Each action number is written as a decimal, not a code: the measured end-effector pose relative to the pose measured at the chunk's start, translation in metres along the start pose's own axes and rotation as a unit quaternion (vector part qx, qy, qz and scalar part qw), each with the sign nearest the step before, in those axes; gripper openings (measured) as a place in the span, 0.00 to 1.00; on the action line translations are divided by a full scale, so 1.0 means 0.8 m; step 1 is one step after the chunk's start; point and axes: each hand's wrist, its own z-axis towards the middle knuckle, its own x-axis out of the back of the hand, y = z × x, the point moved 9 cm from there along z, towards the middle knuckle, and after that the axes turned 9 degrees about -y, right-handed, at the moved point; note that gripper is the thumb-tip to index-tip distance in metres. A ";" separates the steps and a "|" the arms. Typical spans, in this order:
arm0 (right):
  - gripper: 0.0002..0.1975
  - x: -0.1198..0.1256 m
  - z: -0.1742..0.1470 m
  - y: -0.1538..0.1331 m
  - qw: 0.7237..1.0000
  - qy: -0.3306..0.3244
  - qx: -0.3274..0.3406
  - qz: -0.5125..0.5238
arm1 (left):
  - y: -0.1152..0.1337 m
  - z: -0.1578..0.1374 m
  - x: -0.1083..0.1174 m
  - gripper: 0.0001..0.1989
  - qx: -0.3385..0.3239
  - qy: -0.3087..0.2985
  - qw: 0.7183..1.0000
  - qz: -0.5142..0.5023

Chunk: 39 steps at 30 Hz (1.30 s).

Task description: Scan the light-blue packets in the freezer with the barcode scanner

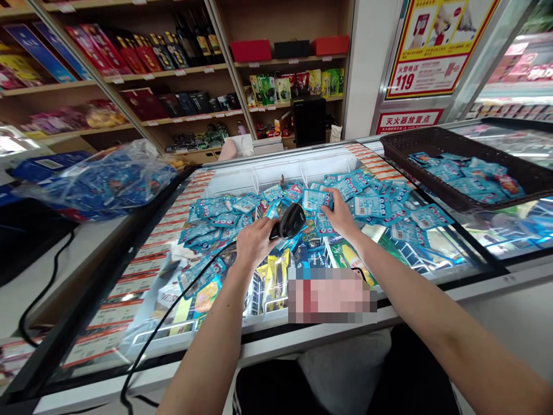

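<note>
My left hand (254, 242) is closed around the handle of a black barcode scanner (292, 221), whose head points away and to the right. A cable runs from the scanner down past my left forearm. In my right hand (338, 212) is a small blue packet (317, 200), pinched at its right end and held in front of the scanner. Many similar blue packets (372, 206) lie spread over the glass top of a chest freezer (276, 337), to both sides of my hands.
At the right stands a brown basket (458, 202) holding more blue packets. To the left lies a clear plastic bag (112, 178) with blue packages inside. A blurred-out patch (332, 297) covers something near the freezer's front edge. Shelves of goods (173, 75) line the back.
</note>
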 end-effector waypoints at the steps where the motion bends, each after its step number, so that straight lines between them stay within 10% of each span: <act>1: 0.22 0.000 0.000 0.001 1.000 0.001 -0.002 0.004 | 0.000 0.000 -0.001 0.16 0.000 -0.004 1.000 0.000; 14: 0.25 0.005 -0.003 -0.004 1.000 0.013 0.008 0.009 | 0.000 0.000 -0.002 0.16 -0.005 -0.001 1.000 -0.013; 30: 0.18 0.040 -0.016 -0.020 0.968 0.103 -0.004 -0.229 | -0.051 -0.013 0.015 0.18 0.120 0.055 0.991 0.010; 39: 0.27 -0.016 -0.018 -0.045 0.953 -0.056 0.108 -0.277 | -0.068 -0.019 0.018 0.18 0.154 0.075 0.985 0.007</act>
